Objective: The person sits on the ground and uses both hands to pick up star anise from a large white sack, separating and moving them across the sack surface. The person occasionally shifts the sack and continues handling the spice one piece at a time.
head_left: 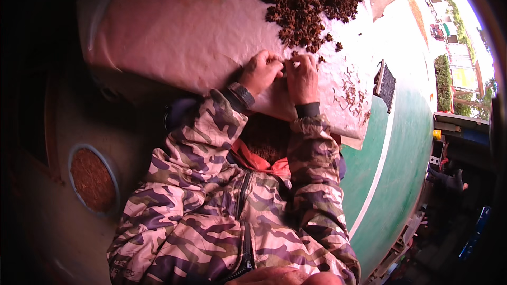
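My left hand point(260, 75) and my right hand point(303, 80) meet over the near part of a table point(174, 26) covered with a pale plastic sheet. Fingers of both are bent into a pinch, the tips almost touching. Something small and dark seems to sit between them, too hidden to name. Just beyond the fingertips spreads a heap of dark brown star anise point(301, 8), with a few loose pieces beside my right hand. Thin curved stems point(349, 95) lie scattered right of that hand. Below my forearms, a red bag point(256, 159) opens around a dark brown mass.
A round pale-rimmed basket point(72, 179) of reddish-brown bits stands on the floor at left. The table's near edge runs under my wrists. Right of it stretch a green floor point(404, 142) with a white line and a dark grid panel point(387, 87). Another person point(449, 180) is at far right.
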`<state>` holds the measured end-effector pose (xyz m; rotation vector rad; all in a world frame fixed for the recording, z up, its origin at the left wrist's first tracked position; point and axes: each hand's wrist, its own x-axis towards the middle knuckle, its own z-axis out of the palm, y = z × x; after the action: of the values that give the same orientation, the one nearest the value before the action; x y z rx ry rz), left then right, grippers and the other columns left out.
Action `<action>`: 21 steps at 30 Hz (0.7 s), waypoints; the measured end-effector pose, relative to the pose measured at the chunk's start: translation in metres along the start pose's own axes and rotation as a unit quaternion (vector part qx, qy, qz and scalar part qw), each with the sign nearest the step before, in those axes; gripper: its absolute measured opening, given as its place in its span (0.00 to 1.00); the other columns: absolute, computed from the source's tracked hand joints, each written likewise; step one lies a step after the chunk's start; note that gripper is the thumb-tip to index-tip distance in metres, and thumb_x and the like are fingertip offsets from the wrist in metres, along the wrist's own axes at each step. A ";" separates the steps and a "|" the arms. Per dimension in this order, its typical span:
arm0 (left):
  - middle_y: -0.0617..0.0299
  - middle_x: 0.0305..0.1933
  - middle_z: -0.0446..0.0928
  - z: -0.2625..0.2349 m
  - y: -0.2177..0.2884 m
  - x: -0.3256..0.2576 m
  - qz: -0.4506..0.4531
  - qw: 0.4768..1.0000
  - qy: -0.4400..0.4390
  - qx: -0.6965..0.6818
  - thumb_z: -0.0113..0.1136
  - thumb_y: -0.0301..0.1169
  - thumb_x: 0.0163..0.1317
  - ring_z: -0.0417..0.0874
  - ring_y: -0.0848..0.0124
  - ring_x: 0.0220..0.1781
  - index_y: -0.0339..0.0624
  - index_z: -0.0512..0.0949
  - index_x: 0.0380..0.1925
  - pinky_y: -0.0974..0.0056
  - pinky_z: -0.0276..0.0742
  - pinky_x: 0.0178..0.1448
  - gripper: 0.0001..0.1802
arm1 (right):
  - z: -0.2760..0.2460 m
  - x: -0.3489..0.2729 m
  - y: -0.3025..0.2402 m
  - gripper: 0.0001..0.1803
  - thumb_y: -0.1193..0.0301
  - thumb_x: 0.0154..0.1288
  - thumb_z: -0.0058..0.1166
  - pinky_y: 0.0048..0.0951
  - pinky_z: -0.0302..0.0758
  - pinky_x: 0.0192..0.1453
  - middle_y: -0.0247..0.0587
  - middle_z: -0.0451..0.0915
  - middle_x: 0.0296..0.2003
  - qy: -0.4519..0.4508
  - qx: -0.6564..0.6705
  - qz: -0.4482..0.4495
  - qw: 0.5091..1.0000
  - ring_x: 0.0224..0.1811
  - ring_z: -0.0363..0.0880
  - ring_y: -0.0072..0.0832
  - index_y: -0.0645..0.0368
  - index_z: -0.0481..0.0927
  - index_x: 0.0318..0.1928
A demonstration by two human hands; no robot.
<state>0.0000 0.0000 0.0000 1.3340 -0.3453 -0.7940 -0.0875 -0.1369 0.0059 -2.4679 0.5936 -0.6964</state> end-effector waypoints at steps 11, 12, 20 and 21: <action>0.68 0.39 0.84 0.014 -0.018 0.018 0.088 0.993 -0.067 -0.031 0.61 0.31 0.75 0.80 0.81 0.40 0.36 0.84 0.44 0.71 0.79 0.45 0.09 | -0.021 -0.026 -0.031 0.08 0.77 0.64 0.67 0.30 0.80 0.38 0.43 0.84 0.37 0.076 0.194 -0.003 0.978 0.33 0.84 0.30 0.61 0.81 0.41; 0.70 0.38 0.83 0.011 -0.021 0.019 0.137 0.989 -0.056 -0.010 0.62 0.30 0.75 0.79 0.82 0.38 0.37 0.84 0.43 0.72 0.78 0.43 0.08 | -0.021 -0.028 -0.035 0.09 0.77 0.63 0.67 0.30 0.81 0.37 0.42 0.84 0.35 0.075 0.203 -0.005 0.976 0.32 0.85 0.27 0.61 0.82 0.43; 0.67 0.34 0.84 0.010 -0.016 0.011 0.090 0.992 -0.079 -0.040 0.63 0.27 0.73 0.81 0.80 0.30 0.37 0.84 0.44 0.73 0.76 0.32 0.06 | -0.032 -0.033 -0.029 0.11 0.73 0.71 0.62 0.36 0.80 0.34 0.44 0.86 0.31 0.036 0.143 -0.028 0.989 0.32 0.88 0.34 0.56 0.81 0.52; 0.67 0.35 0.84 0.017 -0.013 0.008 0.098 0.991 -0.087 -0.037 0.63 0.26 0.73 0.81 0.81 0.31 0.36 0.84 0.45 0.73 0.78 0.34 0.06 | -0.032 -0.034 -0.023 0.11 0.74 0.71 0.61 0.37 0.81 0.35 0.44 0.86 0.31 0.044 0.139 -0.014 0.989 0.32 0.88 0.35 0.56 0.81 0.52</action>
<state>-0.0090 -0.0181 -0.0099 1.1437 -0.5704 -0.7522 -0.1256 -0.1125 0.0303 -2.2009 0.4600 -0.8433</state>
